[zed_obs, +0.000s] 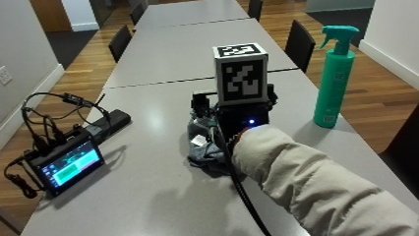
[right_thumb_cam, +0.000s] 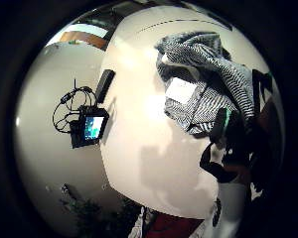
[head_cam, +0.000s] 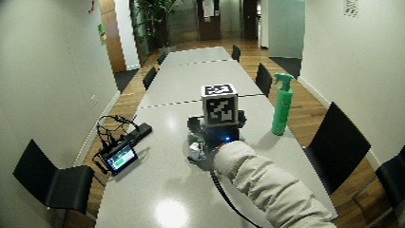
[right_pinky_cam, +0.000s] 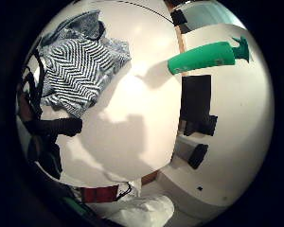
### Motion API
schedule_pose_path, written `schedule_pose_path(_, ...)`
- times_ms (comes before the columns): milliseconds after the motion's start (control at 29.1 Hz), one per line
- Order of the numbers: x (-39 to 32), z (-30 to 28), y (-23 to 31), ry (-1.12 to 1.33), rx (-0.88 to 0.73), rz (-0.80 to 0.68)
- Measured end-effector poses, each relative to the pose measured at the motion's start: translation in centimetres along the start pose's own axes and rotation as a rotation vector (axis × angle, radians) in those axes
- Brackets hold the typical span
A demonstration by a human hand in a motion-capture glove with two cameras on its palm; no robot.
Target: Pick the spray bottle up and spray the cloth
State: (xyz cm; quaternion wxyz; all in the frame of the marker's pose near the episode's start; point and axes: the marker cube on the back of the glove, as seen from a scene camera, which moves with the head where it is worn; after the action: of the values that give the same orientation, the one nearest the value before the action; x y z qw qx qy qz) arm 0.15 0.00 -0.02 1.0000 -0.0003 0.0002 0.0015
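Your right arm, in a pale padded sleeve (zed_obs: 308,182), reaches forward from the near right across the grey table (zed_obs: 150,196). Your gloved right hand (zed_obs: 225,115) sits over the middle of the table, directly above the cloth, palm facing down. In the outside view the hand is largely hidden behind the gear mounted on its back, so you cannot tell from there how the fingers stand.

The 2 palm views show black straps and dark finger shapes at their edges, next to the cloth. Whether those fingers touch or pinch the cloth cannot be told. Nothing is visibly held.

The cloth (right_pinky_cam: 80,71) is a crumpled piece with a black-and-white zigzag stripe pattern, lying on the table under your hand. A white label patch (right_thumb_cam: 181,90) shows on it in the thumb side view. Only a grey edge of it shows below the hand in the outside view.

The spray bottle (zed_obs: 334,78) is green with a trigger head. It stands upright near the right edge of the table, well apart from your hand and the cloth, untouched.

1 small monitor (zed_obs: 65,164) with a lit screen and attached cables lies at the table's left edge.
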Motion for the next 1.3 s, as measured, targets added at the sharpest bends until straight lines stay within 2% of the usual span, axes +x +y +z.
schedule_pose_path(652,-0.1,0.5,0.3,0.017,-0.018,-0.003)
schedule_pose_path(893,0.6,0.8,3.5,-0.083,-0.043,-0.101)
schedule_pose_path(961,2.3,1.0,4.8,-0.207,-0.023,-0.146)
schedule_pose_path(1133,9.8,1.9,9.2,-0.846,0.125,-0.309)
schedule_pose_path(1202,11.3,1.9,9.8,-0.996,0.171,-0.305)
schedule_pose_path(1305,15.2,2.9,9.3,-1.253,0.303,-0.205)
